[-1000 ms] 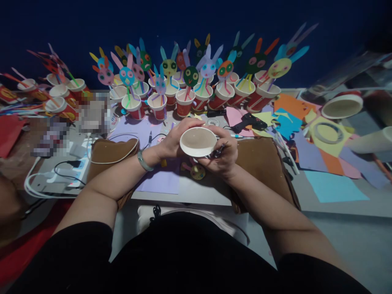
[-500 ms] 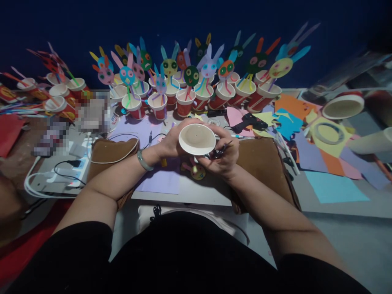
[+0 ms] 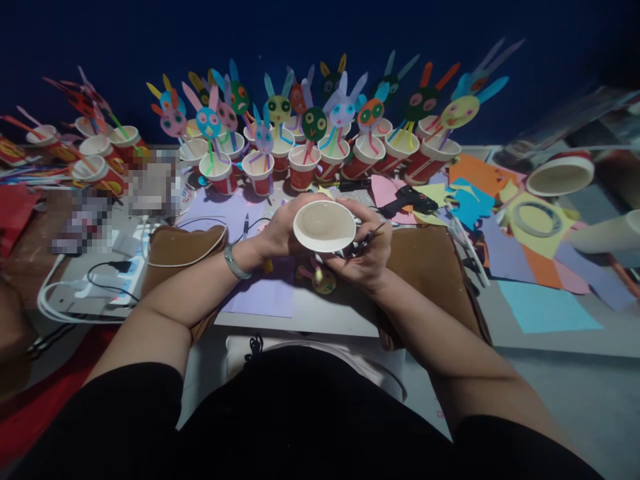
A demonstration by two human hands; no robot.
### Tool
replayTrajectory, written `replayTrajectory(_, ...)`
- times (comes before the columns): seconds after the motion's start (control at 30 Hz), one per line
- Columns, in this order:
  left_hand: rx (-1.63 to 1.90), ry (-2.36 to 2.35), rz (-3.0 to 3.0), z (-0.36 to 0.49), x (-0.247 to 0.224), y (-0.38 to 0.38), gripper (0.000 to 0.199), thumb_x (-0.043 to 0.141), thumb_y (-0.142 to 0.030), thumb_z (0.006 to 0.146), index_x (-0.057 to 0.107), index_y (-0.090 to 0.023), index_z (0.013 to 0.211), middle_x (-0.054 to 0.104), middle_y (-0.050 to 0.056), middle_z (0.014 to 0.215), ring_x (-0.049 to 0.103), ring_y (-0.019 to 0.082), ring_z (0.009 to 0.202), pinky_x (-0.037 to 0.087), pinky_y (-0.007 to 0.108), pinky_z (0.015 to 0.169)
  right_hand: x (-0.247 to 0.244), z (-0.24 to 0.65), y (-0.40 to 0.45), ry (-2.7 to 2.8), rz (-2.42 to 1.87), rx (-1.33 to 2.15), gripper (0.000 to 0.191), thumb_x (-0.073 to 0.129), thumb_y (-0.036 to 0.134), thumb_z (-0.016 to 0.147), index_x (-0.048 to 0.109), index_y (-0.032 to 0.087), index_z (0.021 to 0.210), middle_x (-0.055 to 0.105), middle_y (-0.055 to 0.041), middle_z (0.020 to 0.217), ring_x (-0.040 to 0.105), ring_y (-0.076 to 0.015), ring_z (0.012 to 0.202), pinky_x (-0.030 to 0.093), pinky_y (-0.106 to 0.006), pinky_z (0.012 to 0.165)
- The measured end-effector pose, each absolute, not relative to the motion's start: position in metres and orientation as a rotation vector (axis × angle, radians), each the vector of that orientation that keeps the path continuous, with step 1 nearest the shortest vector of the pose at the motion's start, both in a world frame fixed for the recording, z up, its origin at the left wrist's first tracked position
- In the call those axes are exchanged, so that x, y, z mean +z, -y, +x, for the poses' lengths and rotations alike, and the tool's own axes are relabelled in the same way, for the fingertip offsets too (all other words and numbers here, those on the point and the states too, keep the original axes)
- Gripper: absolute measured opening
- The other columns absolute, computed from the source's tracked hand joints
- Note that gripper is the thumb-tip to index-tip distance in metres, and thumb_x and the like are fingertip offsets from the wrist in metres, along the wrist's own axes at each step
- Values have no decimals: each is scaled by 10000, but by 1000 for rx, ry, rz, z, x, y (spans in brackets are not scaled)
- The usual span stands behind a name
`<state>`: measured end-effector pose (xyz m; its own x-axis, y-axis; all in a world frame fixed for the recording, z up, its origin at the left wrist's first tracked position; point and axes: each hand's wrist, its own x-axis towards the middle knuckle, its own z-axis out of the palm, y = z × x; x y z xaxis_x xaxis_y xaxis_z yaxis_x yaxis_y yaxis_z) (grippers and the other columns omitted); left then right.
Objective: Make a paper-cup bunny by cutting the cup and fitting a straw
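A paper cup point(image 3: 325, 227) is held up between my two hands, its pale opening facing me. My left hand point(image 3: 284, 230) wraps round the cup's left side. Round the right side is my right hand point(image 3: 369, 250), which also has a thin dark tool point(image 3: 361, 243) among its fingers; the tool's shape is partly hidden. Just below the cup, a yellow rabbit face point(image 3: 324, 280) lies on the table. Purple paper point(image 3: 265, 293) lies under my left wrist.
Several red cups point(image 3: 303, 177) with paper rabbits on straws stand along the back. A black glue gun point(image 3: 413, 200), coloured paper point(image 3: 547, 303) and a tape roll point(image 3: 537, 219) lie right. Brown cushions point(image 3: 425, 280) flank my arms; a power strip point(image 3: 127, 273) with cables sits left.
The cup has shifted slightly to the right and tilted a little in my hands. Both hands keep their hold on it.
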<state>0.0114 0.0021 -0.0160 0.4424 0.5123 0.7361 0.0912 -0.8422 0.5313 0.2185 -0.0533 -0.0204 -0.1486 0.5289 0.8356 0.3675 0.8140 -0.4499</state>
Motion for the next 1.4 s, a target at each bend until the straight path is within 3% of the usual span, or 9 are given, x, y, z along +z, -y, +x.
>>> replayTrajectory(0.4, 1427, -382, 2323, 12, -20, -7, 726, 813, -633, 852, 563, -222, 1396, 763, 142, 1300, 777, 299, 1208, 667, 482, 1029, -17, 216, 54, 1736, -569, 172, 611, 932, 374, 771, 440, 322, 1129, 709, -107, 1362, 741, -314, 1242, 637, -529, 967)
replayTrajectory(0.63, 1453, -353, 2360, 14, -16, -5, 722, 811, -612, 862, 558, -201, 1399, 768, 150, 1293, 783, 290, 1191, 664, 451, 1029, -12, 215, 54, 1753, -545, 118, 560, 886, 337, 807, 443, 320, 1147, 710, -101, 1345, 741, -299, 1227, 639, -511, 947)
replayTrajectory(0.8, 1540, -336, 2447, 15, -9, -2, 671, 765, -598, 903, 572, -205, 1412, 796, 135, 1232, 815, 277, 1113, 694, 411, 962, -13, 215, 53, 1729, -519, 145, 534, 873, 343, 808, 442, 324, 1123, 722, -84, 1332, 750, -298, 1209, 637, -525, 957)
replayTrajectory(1.1, 1372, -442, 2408, 7, -13, -3, 671, 765, -639, 857, 616, -257, 1389, 794, 118, 1314, 787, 317, 1216, 675, 498, 1050, -15, 214, 53, 1716, -511, 148, 519, 881, 346, 790, 436, 318, 1056, 740, -102, 1290, 756, -319, 1196, 639, -548, 934)
replayTrajectory(1.27, 1323, -450, 2351, 7, -11, -2, 681, 830, -593, 811, 652, -252, 1373, 792, 110, 1332, 777, 326, 1234, 659, 517, 1084, -19, 217, 52, 1735, -603, 149, 588, 908, 485, 755, 395, 315, 988, 748, -111, 1256, 764, -336, 1160, 637, -581, 911)
replayTrajectory(1.4, 1342, -400, 2284, 7, -9, -1, 674, 872, -517, 798, 663, -251, 1381, 793, 111, 1337, 773, 336, 1251, 642, 518, 1115, -20, 217, 51, 1720, -547, 168, 545, 896, 454, 777, 417, 314, 997, 743, -93, 1276, 759, -320, 1169, 633, -564, 912)
